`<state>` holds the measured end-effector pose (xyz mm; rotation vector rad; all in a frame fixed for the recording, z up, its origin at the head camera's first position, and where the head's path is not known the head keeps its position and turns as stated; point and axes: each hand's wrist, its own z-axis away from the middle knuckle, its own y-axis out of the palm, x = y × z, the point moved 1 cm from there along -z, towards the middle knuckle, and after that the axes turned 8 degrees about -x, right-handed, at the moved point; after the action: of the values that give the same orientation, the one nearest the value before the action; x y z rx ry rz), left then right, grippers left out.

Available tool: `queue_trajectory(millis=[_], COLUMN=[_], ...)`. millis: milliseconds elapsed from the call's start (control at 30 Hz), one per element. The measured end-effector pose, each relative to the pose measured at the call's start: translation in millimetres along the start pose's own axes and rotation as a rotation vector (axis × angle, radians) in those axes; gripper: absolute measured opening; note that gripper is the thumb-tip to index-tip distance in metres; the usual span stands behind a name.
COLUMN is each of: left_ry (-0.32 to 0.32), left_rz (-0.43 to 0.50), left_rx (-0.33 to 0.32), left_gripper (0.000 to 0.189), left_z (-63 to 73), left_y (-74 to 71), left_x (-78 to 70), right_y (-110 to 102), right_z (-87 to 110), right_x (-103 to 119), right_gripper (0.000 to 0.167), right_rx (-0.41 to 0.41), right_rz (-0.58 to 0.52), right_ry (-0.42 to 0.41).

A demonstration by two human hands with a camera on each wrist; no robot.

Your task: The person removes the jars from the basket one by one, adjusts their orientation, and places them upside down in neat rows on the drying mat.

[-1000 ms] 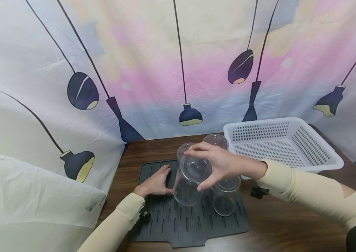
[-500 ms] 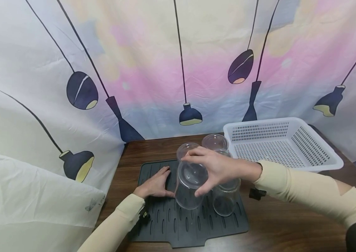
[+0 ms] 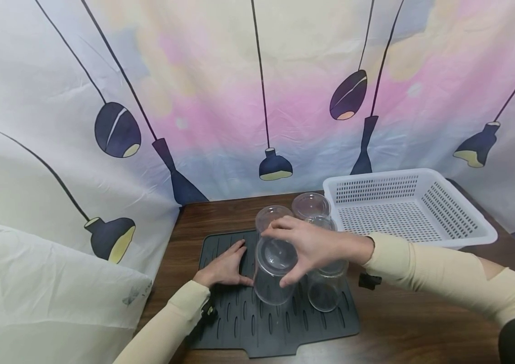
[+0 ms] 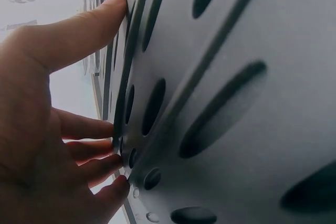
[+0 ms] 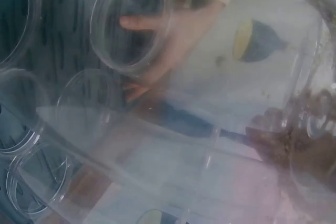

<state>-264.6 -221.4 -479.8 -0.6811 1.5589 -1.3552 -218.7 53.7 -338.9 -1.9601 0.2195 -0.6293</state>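
In the head view my right hand (image 3: 309,245) reaches over a clear plastic cup (image 3: 267,289), thumb and fingers curled round its upper part. That cup stands on the dark ribbed mat (image 3: 273,339). To the left, my left hand (image 3: 225,265) lies on the mat with fingers spread, its thumb tip beside the cup; whether they touch is unclear. The left wrist view has its fingertips along the slotted mat surface (image 4: 236,40). Behind and right of the held cup stand several more clear cups (image 3: 324,296), partly hidden by the right hand. Clear, blurred plastic fills the right wrist view.
A white perforated basket (image 3: 467,217) sits at the back right of the brown wooden table (image 3: 412,318). Behind the table hangs a cloth printed with lamps (image 3: 275,164). White cloth (image 3: 57,273) borders the left side.
The held cup has come slightly lower and more upright on the mat, its top shifting left and toward me. My right hand moved with it; the left hand has barely moved.
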Motion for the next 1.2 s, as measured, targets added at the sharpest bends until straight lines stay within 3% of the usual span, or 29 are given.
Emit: queue_trajectory(millis=[333, 600, 867, 1200], left_ry=[-0.016, -0.003, -0.006, -0.001], left_rz=[0.016, 0.016, 0.025, 0.019], left_rx=[0.007, 0.006, 0.007, -0.007], left_gripper=[0.108, 0.108, 0.107, 0.107], left_z=[2.1, 3.2, 2.7, 0.3], left_y=[2.8, 5.3, 4.4, 2.4], left_x=[-0.6, 0.8, 0.5, 0.5], right_y=[7.0, 6.5, 5.4, 7.2], right_z=[-0.4, -4.1, -9.3, -12.9], right_x=[1.4, 3.5, 6.7, 8.8], right_gripper=[0.096, 0.095, 0.093, 0.094], right_rx=[0.056, 0.099, 0.119, 0.185], right_rz=[0.042, 0.089, 0.171, 0.207], right_ry=[0.038, 0.032, -0.032, -0.009])
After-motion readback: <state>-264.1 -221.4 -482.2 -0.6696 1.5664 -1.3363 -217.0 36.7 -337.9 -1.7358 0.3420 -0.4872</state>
